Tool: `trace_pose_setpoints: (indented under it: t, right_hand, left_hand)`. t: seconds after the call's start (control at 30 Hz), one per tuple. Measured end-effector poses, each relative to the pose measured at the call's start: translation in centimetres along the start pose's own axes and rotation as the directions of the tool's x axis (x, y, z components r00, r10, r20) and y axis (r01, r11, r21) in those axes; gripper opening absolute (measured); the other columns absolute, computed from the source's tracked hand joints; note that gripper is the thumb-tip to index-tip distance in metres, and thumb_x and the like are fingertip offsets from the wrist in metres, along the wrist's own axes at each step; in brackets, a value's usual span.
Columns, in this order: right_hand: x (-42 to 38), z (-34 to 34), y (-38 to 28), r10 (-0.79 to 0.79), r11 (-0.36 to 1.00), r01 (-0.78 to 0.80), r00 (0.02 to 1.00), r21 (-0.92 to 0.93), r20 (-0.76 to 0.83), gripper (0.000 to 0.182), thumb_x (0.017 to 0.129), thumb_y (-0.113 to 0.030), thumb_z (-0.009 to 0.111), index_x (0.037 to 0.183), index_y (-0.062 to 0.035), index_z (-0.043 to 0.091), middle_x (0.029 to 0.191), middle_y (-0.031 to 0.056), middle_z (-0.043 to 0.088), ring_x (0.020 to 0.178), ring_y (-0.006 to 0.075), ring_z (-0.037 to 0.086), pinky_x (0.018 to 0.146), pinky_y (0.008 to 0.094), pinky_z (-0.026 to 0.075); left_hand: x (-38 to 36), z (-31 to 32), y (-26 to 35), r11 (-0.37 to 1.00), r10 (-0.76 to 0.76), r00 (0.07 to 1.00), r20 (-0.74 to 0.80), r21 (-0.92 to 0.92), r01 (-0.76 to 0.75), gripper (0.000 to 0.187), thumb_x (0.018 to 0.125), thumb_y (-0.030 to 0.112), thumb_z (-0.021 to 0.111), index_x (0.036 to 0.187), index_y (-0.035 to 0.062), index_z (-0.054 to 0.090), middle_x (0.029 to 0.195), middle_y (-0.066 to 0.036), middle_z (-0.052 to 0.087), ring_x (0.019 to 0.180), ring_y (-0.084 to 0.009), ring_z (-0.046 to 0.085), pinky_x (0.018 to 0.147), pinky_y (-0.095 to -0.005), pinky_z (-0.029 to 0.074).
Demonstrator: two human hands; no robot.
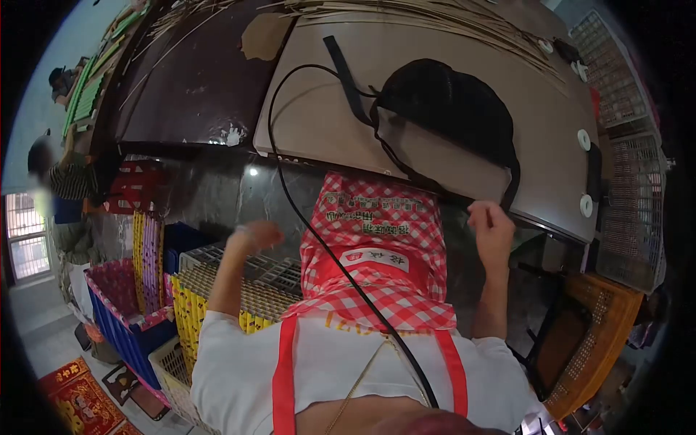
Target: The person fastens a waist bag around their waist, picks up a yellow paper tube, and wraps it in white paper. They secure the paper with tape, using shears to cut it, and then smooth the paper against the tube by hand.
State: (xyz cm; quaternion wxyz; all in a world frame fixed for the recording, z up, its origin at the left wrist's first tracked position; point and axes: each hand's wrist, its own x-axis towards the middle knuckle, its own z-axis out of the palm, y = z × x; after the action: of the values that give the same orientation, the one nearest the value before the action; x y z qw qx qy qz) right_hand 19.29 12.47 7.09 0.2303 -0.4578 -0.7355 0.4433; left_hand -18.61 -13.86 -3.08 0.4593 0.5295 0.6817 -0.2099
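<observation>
Head view. The person stands at a workbench, both arms raised toward its near edge. The left hand (255, 236) is blurred; its fingers look curled inward, and I cannot tell whether they hold anything. It hovers above a crate of yellow stick bundles (217, 299), not touching them. The right hand (491, 226) is lifted to the front edge of a beige board (319, 116) that lies flat on the bench; its fingers are bent and pressed together, closing on a black strap (512, 181) where it drops over the board's edge. That strap runs up to a black mesh bag (446, 101) resting on the right half of the board.

A red-and-white checked apron (377, 254) hangs between the two hands, rising from the person's chest to the bench edge, with printed lettering on its upper part. A black cable (290, 196) loops across the board and runs down over the apron toward the camera.

Thin bamboo strips (435, 18) lie scattered along the far side of the bench. White tape rolls (584, 139) sit near the board's right edge. A wire-mesh basket (631, 210) stands to the right, a brown plastic basket (594, 333) below it. A blue crate (127, 330) sits at lower left. Another person (69, 177) in a striped top stands at far left.
</observation>
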Motion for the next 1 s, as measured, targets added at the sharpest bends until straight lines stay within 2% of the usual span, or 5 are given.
trace_pose_setpoints:
  t: [0.13,0.27,0.4,0.67,1.0]
  right_hand:
    - [-2.9,4.6,-0.2,-0.058,0.963,-0.119,0.785,0.242,0.617,0.041,0.079,-0.009,0.064,0.118,-0.0054,0.051,0.107,0.0108,0.058,0.080,0.0125,0.059,0.067,0.0242,0.048]
    - [-2.7,12.9,-2.5,-0.476,0.880,0.358,0.656,0.314,0.586,0.082,0.077,-0.013,0.066,0.141,-0.0168,0.015,0.147,0.0115,0.011,0.108,0.0266,0.052,0.096,0.0400,0.039]
    - [-2.5,15.7,-4.3,-0.747,0.641,0.583,0.324,0.499,0.580,0.045,0.081,-0.021,0.061,0.122,-0.0094,0.048,0.127,0.0110,0.048,0.106,0.0287,0.052,0.090,0.0430,0.038]
    - [-9.8,3.7,9.2,0.147,0.933,-0.098,0.982,0.346,-0.117,0.023,0.091,-0.019,0.049,0.103,-0.0017,0.058,0.083,0.0026,0.056,0.070,0.0091,0.050,0.061,0.0234,0.041]
    - [-13.3,-15.1,11.8,-0.017,0.997,-0.082,-0.205,0.000,-0.979,0.032,0.090,-0.022,0.051,0.110,0.0026,0.056,0.097,0.0127,0.050,0.085,0.0170,0.046,0.074,0.0294,0.044]
  left_hand:
    - [-9.8,-16.4,7.4,0.998,-0.030,0.389,-0.921,-0.045,-0.031,0.016,0.082,0.023,0.058,0.082,0.0069,0.058,0.062,-0.013,0.057,0.058,-0.0314,0.058,0.054,-0.0422,0.045]
    - [-0.6,-27.2,20.2,0.648,0.645,0.066,-0.761,0.498,-0.577,0.058,0.071,0.027,0.071,0.119,0.0045,0.048,0.104,-0.013,0.058,0.098,-0.0243,0.056,0.084,-0.0345,0.044]
    - [8.2,-28.5,30.5,0.335,0.934,0.173,-0.313,0.935,-0.118,0.087,0.066,0.053,0.068,0.135,0.0148,0.031,0.140,-0.010,0.030,0.126,-0.0319,0.032,0.096,-0.0450,0.035]
    - [15.3,-33.2,31.2,0.796,0.533,0.649,-0.543,0.582,-0.167,0.088,0.072,0.066,0.055,0.138,0.0160,0.025,0.104,-0.019,0.059,0.089,-0.0330,0.060,0.072,-0.0421,0.051]
    - [10.9,-33.5,18.6,0.964,-0.250,0.798,-0.548,-0.219,0.152,0.079,0.083,0.064,0.036,0.125,-0.0018,0.045,0.093,-0.020,0.063,0.079,-0.0316,0.061,0.073,-0.0386,0.047]
